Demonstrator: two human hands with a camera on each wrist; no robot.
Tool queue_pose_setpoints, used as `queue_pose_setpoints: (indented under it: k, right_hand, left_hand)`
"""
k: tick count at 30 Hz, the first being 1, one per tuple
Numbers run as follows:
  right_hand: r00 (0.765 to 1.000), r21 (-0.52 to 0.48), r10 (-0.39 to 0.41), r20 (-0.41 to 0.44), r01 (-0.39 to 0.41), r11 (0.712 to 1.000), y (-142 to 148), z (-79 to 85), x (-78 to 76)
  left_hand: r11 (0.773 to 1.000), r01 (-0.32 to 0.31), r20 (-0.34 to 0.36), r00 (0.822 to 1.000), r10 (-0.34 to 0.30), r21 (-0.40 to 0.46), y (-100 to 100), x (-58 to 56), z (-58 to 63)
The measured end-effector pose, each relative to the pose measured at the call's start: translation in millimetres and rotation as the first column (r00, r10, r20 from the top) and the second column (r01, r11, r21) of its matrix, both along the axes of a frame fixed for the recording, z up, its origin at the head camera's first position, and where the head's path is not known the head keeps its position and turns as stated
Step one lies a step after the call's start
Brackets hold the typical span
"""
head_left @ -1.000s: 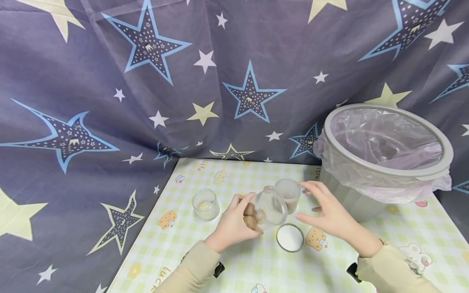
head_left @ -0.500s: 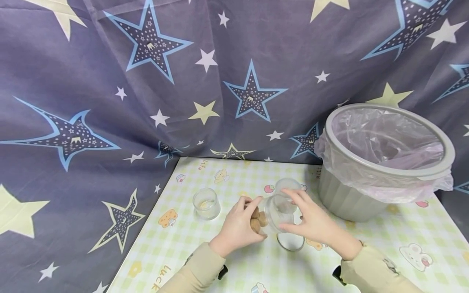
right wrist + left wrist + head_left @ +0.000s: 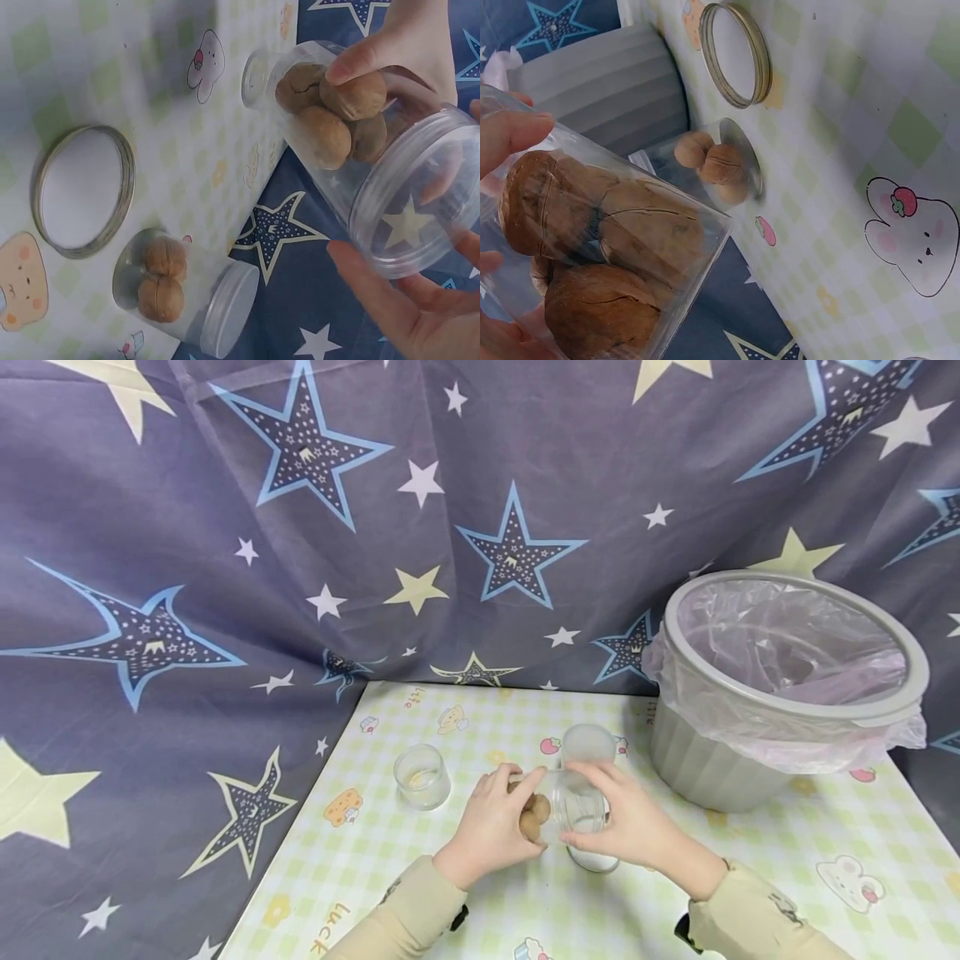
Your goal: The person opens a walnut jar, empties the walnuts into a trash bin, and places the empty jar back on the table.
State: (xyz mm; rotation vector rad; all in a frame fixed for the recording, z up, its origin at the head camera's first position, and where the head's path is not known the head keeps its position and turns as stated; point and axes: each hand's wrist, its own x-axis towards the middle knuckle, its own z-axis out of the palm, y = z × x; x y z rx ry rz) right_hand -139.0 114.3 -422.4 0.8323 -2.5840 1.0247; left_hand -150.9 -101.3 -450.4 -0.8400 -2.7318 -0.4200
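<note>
A clear plastic jar (image 3: 319,172) of walnuts (image 3: 535,818) lies on its side in the air between the hands. My left hand (image 3: 491,831) grips its base end, fingers and thumb curled around the wall. At the other end, the thumb and fingers of my right hand (image 3: 637,822) close around the jar's ridged clear lid (image 3: 579,802). Through the wall several walnuts (image 3: 604,307) show close up in the left wrist view. Below the right hand, a round white lid (image 3: 82,187) with a gold metal rim lies on the table, partly hidden in the head view.
A second jar (image 3: 588,742) with a translucent cap and walnuts inside stands behind the right hand. To the left is a small clear glass container (image 3: 422,781). A grey bin (image 3: 712,768) with a plastic liner occupies the back right, and a starry curtain (image 3: 480,527) hangs behind the table.
My right hand has come left and closed around the lid end of the held jar. The left hand has shifted slightly right, turning the jar so it lies more sideways.
</note>
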Motion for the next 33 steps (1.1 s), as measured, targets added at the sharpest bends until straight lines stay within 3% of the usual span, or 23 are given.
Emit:
queue_pose_setpoints:
  k: [16,25,33]
  right_hand:
    - [0.996,-0.063,-0.028,-0.090,0.022,0.998,-1.5,-3.5,4.2]
    - [0.999,-0.114,0.003,0.040,0.001,0.994,-1.5,-3.0,4.6]
    - [0.998,-0.100,0.044,-0.041,-0.048,0.994,0.3,-6.6,4.7]
  left_hand:
    - [0.996,0.084,-0.151,0.985,-0.081,0.013,-10.0,-5.3,-11.6]
    - [0.988,0.150,-0.255,0.957,-0.137,0.032,-14.0,-11.0,-16.7]
    - [0.984,0.176,-0.252,0.954,-0.164,0.026,-15.8,-13.0,-14.4]
